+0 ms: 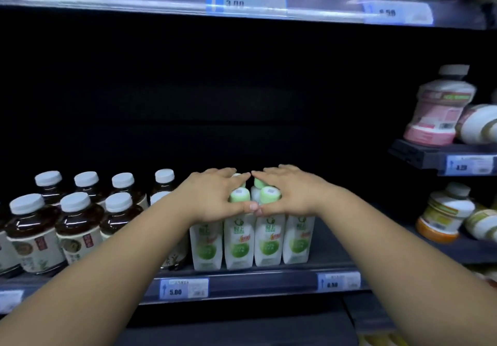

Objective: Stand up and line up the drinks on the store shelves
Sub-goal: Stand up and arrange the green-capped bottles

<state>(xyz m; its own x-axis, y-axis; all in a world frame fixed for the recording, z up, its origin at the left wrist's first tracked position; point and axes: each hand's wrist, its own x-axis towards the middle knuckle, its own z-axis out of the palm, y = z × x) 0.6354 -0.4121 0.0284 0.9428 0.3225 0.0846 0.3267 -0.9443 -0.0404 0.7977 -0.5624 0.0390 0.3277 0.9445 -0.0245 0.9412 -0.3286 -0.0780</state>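
Several white cartons with green labels and pale green caps [254, 240] stand upright in a tight block at the front of the middle shelf [269, 278]. My left hand [212, 195] curls round the block's left side at cap height, thumb in front and fingers reaching behind. My right hand [290, 191] mirrors it on the right side. Fingertips of both hands nearly meet behind the caps and the thumbs touch in front. The rear cartons are mostly hidden by my hands.
Dark tea bottles with white caps [78, 222] stand in rows left of the cartons, touching my left forearm. To the right, a pink-labelled bottle [438, 109] and a yellow-labelled bottle [443, 214] sit on side shelves. Price tags [184, 288] line the shelf edge.
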